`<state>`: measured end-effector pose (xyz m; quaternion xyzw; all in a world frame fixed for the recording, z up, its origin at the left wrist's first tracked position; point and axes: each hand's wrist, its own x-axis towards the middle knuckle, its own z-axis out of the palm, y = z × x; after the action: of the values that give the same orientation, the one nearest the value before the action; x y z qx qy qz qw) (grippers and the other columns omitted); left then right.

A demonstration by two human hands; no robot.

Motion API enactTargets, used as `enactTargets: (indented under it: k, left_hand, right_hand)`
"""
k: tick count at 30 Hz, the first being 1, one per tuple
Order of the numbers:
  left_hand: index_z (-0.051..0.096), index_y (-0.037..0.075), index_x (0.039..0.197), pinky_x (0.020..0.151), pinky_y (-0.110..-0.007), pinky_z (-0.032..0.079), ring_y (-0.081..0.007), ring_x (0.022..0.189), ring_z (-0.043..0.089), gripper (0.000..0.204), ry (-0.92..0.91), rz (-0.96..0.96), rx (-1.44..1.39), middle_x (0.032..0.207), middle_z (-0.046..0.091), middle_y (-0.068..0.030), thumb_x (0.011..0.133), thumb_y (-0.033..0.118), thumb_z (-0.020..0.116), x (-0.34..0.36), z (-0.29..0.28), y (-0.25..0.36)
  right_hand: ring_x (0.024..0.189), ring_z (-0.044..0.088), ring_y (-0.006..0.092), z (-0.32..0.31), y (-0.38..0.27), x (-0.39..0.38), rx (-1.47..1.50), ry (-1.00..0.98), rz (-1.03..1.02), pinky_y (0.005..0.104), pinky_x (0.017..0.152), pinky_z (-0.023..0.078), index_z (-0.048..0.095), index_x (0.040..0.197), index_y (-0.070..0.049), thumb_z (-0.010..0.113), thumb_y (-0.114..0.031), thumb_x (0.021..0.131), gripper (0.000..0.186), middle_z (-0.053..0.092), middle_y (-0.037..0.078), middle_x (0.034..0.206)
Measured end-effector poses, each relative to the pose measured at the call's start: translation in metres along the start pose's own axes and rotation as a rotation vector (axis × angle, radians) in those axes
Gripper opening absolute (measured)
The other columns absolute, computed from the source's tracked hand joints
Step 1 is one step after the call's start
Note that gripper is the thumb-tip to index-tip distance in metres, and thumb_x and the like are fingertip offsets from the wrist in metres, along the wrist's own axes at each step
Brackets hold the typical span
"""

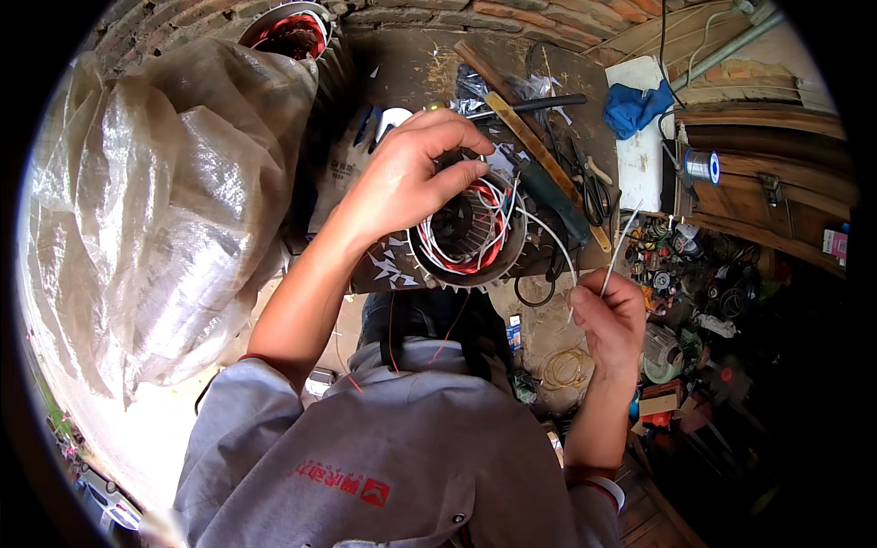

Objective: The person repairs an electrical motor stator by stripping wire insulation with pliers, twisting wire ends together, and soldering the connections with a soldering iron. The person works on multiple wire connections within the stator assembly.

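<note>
A motor stator stands at the table's near edge, with red windings and looped white leads inside its round metal body. My left hand reaches over its far left side, thumb and index finger closed about the far rim; the other fingertips are partly hidden. To the right of the stator, my right hand pinches a thin, straight piece of white sleeving. A white lead curves from the stator down to the same fingers. Whether the two join there is hidden.
Beyond the stator lie a wooden strip, a dark green tool and black scissors. Plastic sheeting covers something at left, near another stator. A solder spool and blue cloth are at right, above piled parts.
</note>
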<state>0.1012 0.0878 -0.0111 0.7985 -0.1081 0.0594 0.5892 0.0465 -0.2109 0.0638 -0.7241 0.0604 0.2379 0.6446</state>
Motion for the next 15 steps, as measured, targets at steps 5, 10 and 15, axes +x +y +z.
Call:
enactTargets:
  k: [5, 10, 15]
  left_hand:
    - [0.071, 0.006, 0.108, 0.107, -0.042, 0.044, -0.0337, 0.128, 0.054, 0.032, -0.139, 0.170, 0.087, 0.134, 0.061, -0.0122, 0.078, -0.003, 0.072, -0.001, 0.009, -0.010]
    - [0.060, 0.007, 0.126, 0.111, -0.044, 0.043, -0.0385, 0.135, 0.049, 0.055, -0.231, 0.156, 0.124, 0.146, 0.051, -0.0166, 0.073, 0.000, 0.074, -0.010, 0.009, -0.015]
    - [0.059, 0.009, 0.129, 0.108, -0.046, 0.045, -0.0385, 0.132, 0.051, 0.062, -0.216, 0.111, 0.277, 0.145, 0.051, -0.0157, 0.072, 0.008, 0.083, -0.013, 0.010, -0.011]
  right_hand:
    - [0.065, 0.049, 0.0003, 0.052, 0.012, -0.016, -0.058, 0.066, 0.001, 0.0196, 0.057, 0.036, 0.070, 0.086, 0.001, 0.076, -0.004, 0.093, 0.011, 0.063, -0.005, 0.073]
    - [0.064, 0.045, -0.0009, 0.071, 0.025, -0.011, -0.173, 0.183, -0.063, 0.0188, 0.056, 0.035, 0.069, 0.084, 0.001, 0.076, -0.003, 0.093, 0.012, 0.059, -0.007, 0.071]
    - [0.062, 0.043, -0.0013, 0.080, 0.028, -0.005, -0.319, 0.252, -0.075, 0.0193, 0.053, 0.033, 0.068, 0.081, 0.000, 0.076, -0.005, 0.092, 0.015, 0.056, -0.008, 0.068]
